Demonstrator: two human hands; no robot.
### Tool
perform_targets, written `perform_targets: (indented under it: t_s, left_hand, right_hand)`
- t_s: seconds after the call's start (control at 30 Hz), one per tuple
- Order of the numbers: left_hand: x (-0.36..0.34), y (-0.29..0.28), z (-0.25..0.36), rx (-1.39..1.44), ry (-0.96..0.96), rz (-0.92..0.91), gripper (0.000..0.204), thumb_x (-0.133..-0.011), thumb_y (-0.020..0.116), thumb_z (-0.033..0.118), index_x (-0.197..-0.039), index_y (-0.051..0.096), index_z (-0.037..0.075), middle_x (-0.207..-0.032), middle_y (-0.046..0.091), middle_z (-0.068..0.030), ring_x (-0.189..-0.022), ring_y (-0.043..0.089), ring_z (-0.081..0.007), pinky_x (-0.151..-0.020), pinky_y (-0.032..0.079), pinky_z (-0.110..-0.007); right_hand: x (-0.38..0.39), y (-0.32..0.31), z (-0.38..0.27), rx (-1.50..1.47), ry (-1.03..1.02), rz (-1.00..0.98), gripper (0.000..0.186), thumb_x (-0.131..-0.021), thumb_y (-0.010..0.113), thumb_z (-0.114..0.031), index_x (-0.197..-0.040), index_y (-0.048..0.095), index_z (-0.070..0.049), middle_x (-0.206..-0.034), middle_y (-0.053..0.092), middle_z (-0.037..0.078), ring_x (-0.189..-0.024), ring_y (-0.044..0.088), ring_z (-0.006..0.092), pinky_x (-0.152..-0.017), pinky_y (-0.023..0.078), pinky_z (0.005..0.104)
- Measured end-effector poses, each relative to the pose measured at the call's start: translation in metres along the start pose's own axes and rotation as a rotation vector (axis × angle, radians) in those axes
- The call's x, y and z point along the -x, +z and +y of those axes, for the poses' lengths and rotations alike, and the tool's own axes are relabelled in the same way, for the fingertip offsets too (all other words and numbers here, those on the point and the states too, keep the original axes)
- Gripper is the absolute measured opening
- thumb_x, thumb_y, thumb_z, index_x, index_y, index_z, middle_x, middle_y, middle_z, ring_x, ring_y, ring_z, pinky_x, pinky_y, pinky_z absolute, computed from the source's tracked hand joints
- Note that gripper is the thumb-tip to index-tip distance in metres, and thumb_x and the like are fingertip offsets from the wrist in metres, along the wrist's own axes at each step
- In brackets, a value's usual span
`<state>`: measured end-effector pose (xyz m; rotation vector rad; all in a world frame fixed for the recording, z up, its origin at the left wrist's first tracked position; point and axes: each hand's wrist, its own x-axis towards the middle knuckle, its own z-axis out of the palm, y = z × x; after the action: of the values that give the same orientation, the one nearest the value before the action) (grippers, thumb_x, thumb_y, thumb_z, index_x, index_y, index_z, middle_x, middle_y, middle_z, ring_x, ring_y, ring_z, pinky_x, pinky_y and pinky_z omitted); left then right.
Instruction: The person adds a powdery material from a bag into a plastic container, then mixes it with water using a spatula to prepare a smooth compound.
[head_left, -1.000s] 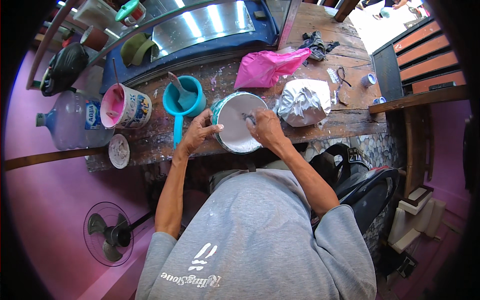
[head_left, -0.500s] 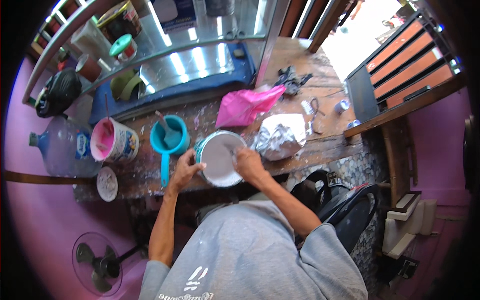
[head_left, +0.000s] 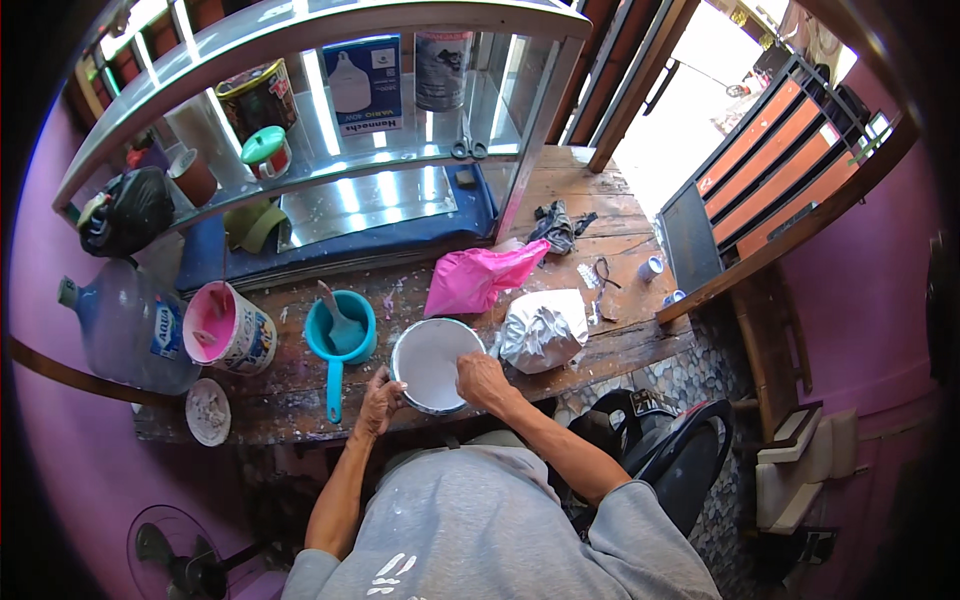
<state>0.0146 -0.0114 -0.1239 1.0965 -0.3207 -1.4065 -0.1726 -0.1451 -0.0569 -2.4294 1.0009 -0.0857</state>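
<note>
A round tub (head_left: 424, 352) of whitish material stands at the bench's front edge, right before me. My left hand (head_left: 380, 400) grips its near left side, thumb at the rim. Over the right part of the opening, my right hand (head_left: 484, 382) is closed in a fist; whatever it holds is hidden by the fingers. Left of the tub is a turquoise dipper (head_left: 332, 403) with a wide brush (head_left: 346, 330) standing in it. To the right lies a crumpled silver-white bag (head_left: 545, 332), and behind the tub a pink plastic bag (head_left: 470, 280).
A white bucket (head_left: 255, 345) with pink inside, a large water bottle (head_left: 130, 325) and a round lid (head_left: 208, 412) are on the left. Behind rises a glass display case (head_left: 400, 175). A dark crumpled cloth (head_left: 560, 225) lies far right; a motorcycle (head_left: 670, 450) stands below the bench's right side.
My view has tilted up, showing more of the display case. My right hand has shifted slightly within the tub's opening; the left stays on the tub's side.
</note>
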Motion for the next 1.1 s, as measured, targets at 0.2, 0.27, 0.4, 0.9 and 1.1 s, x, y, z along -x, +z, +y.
perform_targets:
  t_s: [0.2,0.27,0.4,0.9,1.1]
  left_hand:
    - [0.0,-0.016,0.005,-0.034,-0.081,-0.012,0.023,-0.081,0.064,0.011,-0.099,0.05,0.011,-0.09,0.058,-0.0026,-0.08,0.06,-0.0137,-0.071,0.054,-0.034]
    - [-0.007,-0.03,0.002,-0.161,-0.132,-0.07,0.036,-0.083,0.063,0.013,-0.115,0.047,0.009,-0.105,0.06,-0.0056,-0.092,0.062,-0.0163,-0.078,0.053,-0.034]
    - [-0.003,-0.027,0.008,-0.171,-0.134,-0.088,0.027,-0.087,0.064,0.015,-0.107,0.048,0.008,-0.102,0.06,-0.0054,-0.089,0.063,-0.0148,-0.076,0.054,-0.033]
    - [0.013,-0.007,0.016,-0.427,0.041,0.058,0.029,-0.085,0.071,0.025,-0.087,0.052,0.003,-0.076,0.059,-0.0037,-0.069,0.058,-0.0093,-0.06,0.051,-0.025]
    - [0.015,-0.012,0.011,-0.331,0.026,0.014,0.029,-0.088,0.069,0.024,-0.095,0.05,0.003,-0.082,0.061,-0.0068,-0.072,0.062,-0.0121,-0.062,0.054,-0.026]
  right_hand:
    - [-0.004,0.011,-0.008,0.011,-0.078,0.098,0.02,-0.074,0.06,-0.014,-0.075,0.063,0.006,-0.079,0.063,0.028,-0.076,0.063,0.0428,-0.072,0.052,0.0486]
    - [-0.003,0.012,-0.013,0.027,-0.068,0.104,0.02,-0.074,0.059,-0.013,-0.076,0.063,0.006,-0.078,0.063,0.028,-0.076,0.064,0.0422,-0.072,0.052,0.0485]
    - [-0.001,0.011,-0.025,0.112,0.051,-0.081,0.021,-0.074,0.06,-0.015,-0.077,0.064,0.005,-0.078,0.063,0.027,-0.076,0.064,0.0412,-0.072,0.052,0.048]
    - [-0.008,0.029,-0.013,-0.1,-0.034,0.214,0.019,-0.073,0.064,-0.016,-0.071,0.061,0.002,-0.076,0.062,0.025,-0.074,0.061,0.044,-0.071,0.05,0.0495]
    - [-0.007,0.019,-0.021,0.121,0.043,0.102,0.02,-0.072,0.064,-0.015,-0.074,0.064,0.004,-0.078,0.063,0.027,-0.077,0.063,0.0427,-0.073,0.052,0.0483]
